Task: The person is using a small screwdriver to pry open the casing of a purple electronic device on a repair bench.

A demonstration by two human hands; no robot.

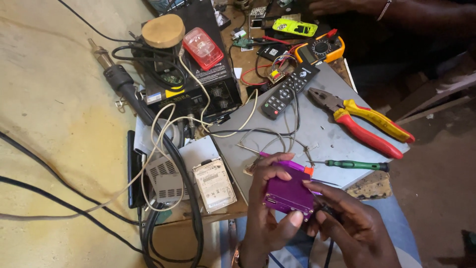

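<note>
A small purple metal box (289,191) sits gripped between the left hand (265,218) and the right hand (354,226), above a cluttered grey board (322,134) holding red-and-yellow pliers (367,124), a green-handled screwdriver (354,165) and a black remote (289,90).
</note>
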